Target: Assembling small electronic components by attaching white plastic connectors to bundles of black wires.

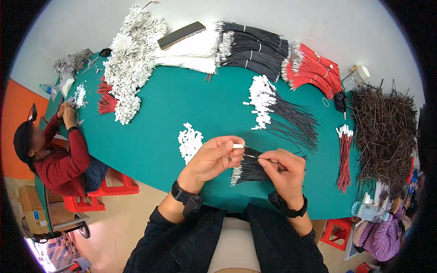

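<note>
Partly behind the right hand (284,170), a black wire bundle (249,169).

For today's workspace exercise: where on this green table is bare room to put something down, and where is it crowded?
Bare green table lies between the white connector heap and the white-tipped black wires. Another patch runs left of the small white pile. The far edge and right side, by the brown wire heap, are crowded.
</note>
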`<state>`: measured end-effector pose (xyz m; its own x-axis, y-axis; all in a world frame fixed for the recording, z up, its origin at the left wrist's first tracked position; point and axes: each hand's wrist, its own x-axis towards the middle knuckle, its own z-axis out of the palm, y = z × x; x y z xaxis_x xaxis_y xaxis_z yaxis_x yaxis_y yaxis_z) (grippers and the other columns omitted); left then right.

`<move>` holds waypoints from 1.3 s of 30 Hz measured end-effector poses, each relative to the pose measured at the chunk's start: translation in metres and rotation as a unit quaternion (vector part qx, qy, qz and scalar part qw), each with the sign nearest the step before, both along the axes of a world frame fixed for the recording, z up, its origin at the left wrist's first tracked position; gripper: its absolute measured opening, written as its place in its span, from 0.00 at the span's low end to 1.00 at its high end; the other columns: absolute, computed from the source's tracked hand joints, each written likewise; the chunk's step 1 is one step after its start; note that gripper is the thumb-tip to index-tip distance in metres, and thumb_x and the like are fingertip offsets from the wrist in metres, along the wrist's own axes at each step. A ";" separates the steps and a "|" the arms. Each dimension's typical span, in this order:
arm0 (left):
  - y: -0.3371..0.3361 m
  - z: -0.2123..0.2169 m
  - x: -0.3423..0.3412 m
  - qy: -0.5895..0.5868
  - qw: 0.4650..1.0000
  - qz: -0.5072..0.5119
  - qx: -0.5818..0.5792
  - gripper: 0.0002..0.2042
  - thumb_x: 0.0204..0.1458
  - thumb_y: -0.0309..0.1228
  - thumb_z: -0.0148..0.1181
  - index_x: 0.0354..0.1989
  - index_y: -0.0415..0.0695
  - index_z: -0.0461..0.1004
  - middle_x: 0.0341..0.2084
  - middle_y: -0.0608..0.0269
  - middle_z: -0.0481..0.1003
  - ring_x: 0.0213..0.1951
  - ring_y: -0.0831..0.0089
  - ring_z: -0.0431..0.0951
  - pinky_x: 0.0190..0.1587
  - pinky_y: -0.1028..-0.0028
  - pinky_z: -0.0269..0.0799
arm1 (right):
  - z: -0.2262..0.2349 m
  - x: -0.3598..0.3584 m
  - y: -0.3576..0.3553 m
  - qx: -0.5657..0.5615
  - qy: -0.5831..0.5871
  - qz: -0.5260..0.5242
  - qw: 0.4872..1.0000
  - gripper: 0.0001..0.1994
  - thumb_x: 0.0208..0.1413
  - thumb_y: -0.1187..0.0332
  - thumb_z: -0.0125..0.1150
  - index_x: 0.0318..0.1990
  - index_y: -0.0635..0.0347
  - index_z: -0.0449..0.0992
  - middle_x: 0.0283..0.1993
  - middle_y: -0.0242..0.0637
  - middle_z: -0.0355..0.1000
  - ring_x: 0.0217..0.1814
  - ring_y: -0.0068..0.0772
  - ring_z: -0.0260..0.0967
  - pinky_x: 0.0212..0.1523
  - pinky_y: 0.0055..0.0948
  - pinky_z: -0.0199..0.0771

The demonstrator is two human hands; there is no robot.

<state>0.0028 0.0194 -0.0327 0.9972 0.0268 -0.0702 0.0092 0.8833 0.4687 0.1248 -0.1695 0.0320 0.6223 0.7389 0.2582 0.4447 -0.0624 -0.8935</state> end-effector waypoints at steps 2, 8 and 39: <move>-0.001 -0.001 0.000 0.003 1.000 -0.005 0.001 0.18 0.65 0.41 0.61 0.53 0.37 0.75 0.35 0.68 0.73 0.35 0.75 0.69 0.39 0.75 0.69 | 0.004 -0.001 0.002 0.015 -0.035 -0.007 0.999 0.06 0.51 0.81 0.72 0.36 0.64 0.82 0.22 0.30 0.67 0.21 0.19 0.59 0.22 0.22 0.55; -0.004 0.000 -0.001 -0.002 1.000 -0.020 -0.002 0.18 0.65 0.40 0.61 0.52 0.37 0.75 0.34 0.67 0.74 0.34 0.75 0.69 0.38 0.76 0.68 | 0.006 -0.004 0.005 0.032 -0.066 -0.038 0.997 0.07 0.49 0.81 0.73 0.36 0.64 0.83 0.22 0.32 0.66 0.21 0.21 0.60 0.22 0.24 0.56; -0.015 0.000 0.000 0.002 0.999 -0.030 -0.015 0.16 0.67 0.39 0.57 0.53 0.37 0.75 0.37 0.66 0.74 0.38 0.76 0.71 0.41 0.76 0.72 | 0.001 -0.003 0.009 0.049 -0.178 -0.034 0.982 0.09 0.45 0.79 0.74 0.35 0.61 0.83 0.34 0.37 0.81 0.35 0.37 0.78 0.37 0.31 0.72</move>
